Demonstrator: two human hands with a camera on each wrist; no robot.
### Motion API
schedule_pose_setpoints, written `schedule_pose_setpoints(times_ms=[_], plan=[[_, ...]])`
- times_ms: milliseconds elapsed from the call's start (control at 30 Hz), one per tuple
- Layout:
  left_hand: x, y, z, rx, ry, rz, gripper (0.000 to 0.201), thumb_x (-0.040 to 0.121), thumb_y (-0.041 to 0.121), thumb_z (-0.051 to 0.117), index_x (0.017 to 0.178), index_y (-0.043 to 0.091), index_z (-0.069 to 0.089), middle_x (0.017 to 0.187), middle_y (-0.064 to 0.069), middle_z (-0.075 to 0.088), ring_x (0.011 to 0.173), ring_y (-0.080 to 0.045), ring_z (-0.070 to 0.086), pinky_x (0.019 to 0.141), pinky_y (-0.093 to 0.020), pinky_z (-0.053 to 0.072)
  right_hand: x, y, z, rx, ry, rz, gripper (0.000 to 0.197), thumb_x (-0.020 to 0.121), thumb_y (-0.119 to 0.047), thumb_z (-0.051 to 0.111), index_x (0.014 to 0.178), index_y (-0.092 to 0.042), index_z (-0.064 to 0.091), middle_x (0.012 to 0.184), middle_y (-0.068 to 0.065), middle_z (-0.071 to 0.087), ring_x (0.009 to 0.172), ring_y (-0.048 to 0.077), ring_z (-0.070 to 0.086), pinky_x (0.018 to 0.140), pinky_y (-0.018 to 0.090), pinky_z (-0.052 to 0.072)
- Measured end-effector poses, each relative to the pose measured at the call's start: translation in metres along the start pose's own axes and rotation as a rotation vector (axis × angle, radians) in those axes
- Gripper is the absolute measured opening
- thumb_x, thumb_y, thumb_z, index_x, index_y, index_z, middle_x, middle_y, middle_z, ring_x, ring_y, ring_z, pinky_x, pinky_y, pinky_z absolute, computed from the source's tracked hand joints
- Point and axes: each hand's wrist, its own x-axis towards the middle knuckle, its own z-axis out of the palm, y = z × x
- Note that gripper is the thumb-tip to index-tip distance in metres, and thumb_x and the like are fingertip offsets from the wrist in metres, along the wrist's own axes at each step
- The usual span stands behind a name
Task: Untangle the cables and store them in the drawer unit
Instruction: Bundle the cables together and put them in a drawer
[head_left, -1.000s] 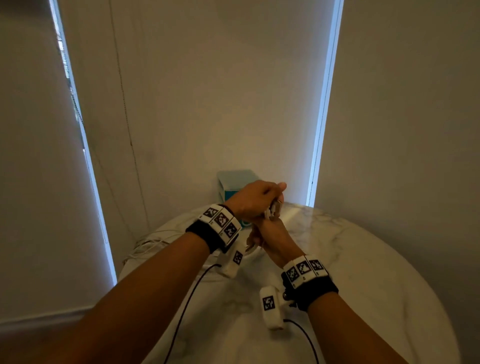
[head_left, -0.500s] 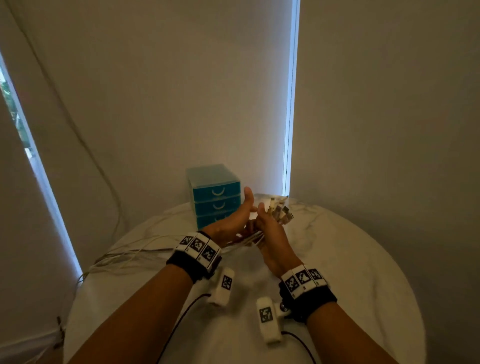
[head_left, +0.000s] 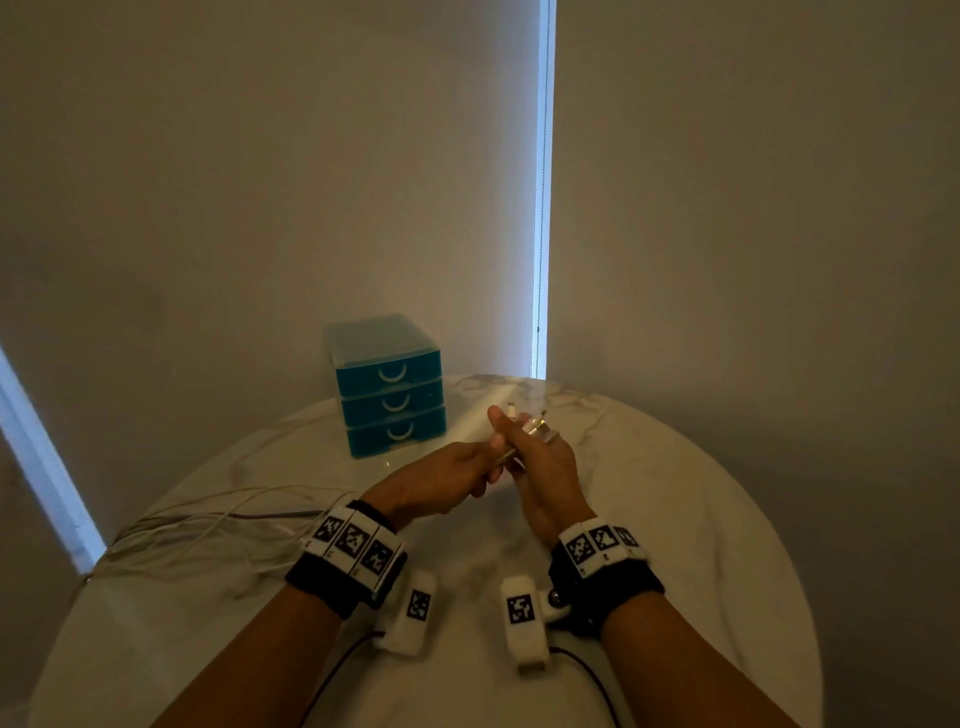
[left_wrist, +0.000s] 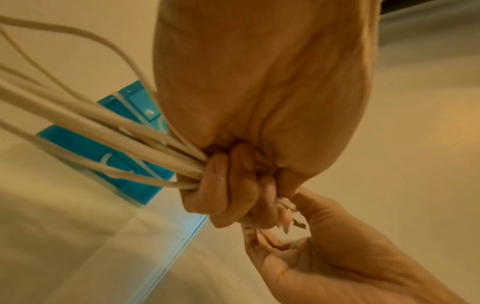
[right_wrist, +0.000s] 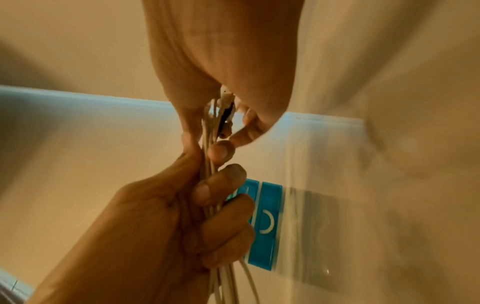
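- Head view: cables (head_left: 218, 525) trail toward the frame's left edge; closed drawer unit (head_left: 388, 387) centre.
- Left wrist view: left hand (left_wrist: 233, 185) fists the bundle.
- Right wrist view: right hand (right_wrist: 223, 96) pinches the plugs (right_wrist: 223, 115).

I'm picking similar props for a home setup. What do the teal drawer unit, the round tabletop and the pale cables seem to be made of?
Teal three-drawer unit: likely plastic, with a translucent frosted casing and glossy fronts with white curved handles. Round white tabletop: marble or a marble-look surface, grey veining and a slight sheen; which one is unclear. Pale off-white cables: smooth, flexible rubbery or plastic sheathing, matte.
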Motion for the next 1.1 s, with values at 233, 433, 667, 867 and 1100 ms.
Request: schedule_pose_setpoints(times_ms=[233,433,667,867,1100], plan=[[0.000,-0.017,0.006,-0.199,-0.004,-0.019,0.056,0.112,0.056,0.027,0.121,0.017,0.066,0.084,0.007,0.056,0.056,-0.004,0.045,0.051,-0.014,0.038,-0.005,-0.004,0.006,-0.163,0.002,-0.171,0.041,0.098,-0.025,0.078,0.135,-0.034,0.063,0.110,0.006,0.078,0.091,0.019,0.074,0.066,0.032,0.059],[-0.001,-0.023,0.008,-0.416,-0.005,0.026,0.041,0.115,0.041,0.034,0.101,0.017,0.063,0.078,-0.001,0.053,0.055,-0.008,0.042,0.051,-0.020,0.038,-0.009,0.001,0.017,-0.230,-0.005,-0.215,0.029,0.101,-0.035,0.074,0.128,-0.027,0.070,0.114,-0.002,0.079,0.101,0.014,0.077,0.070,0.025,0.061],[-0.005,-0.017,0.005,-0.289,0.086,-0.045,0.048,0.114,0.050,0.026,0.129,0.020,0.062,0.084,0.001,0.057,0.061,-0.009,0.041,0.053,-0.021,0.035,-0.003,-0.003,0.020,-0.009,0.032,-0.042,0.043,0.094,-0.051,0.075,0.121,-0.018,0.077,0.112,0.009,0.081,0.104,0.027,0.077,0.093,0.045,0.060],[-0.009,-0.020,0.006,-0.195,0.101,-0.021,0.056,0.112,0.058,0.028,0.126,0.019,0.065,0.087,0.003,0.061,0.061,-0.007,0.045,0.053,-0.018,0.038,0.003,-0.004,0.009,0.108,0.124,0.019,0.023,0.104,-0.021,0.066,0.119,-0.008,0.077,0.117,0.024,0.076,0.094,0.032,0.073,0.066,0.035,0.059],[-0.005,-0.021,0.004,-0.218,0.096,0.009,0.057,0.109,0.061,0.035,0.120,0.017,0.070,0.083,0.009,0.060,0.062,-0.005,0.049,0.056,-0.018,0.041,0.010,-0.009,-0.007,0.041,0.093,-0.029,0.022,0.103,-0.001,0.061,0.116,-0.010,0.076,0.121,0.022,0.074,0.093,0.025,0.073,0.070,0.028,0.062]])
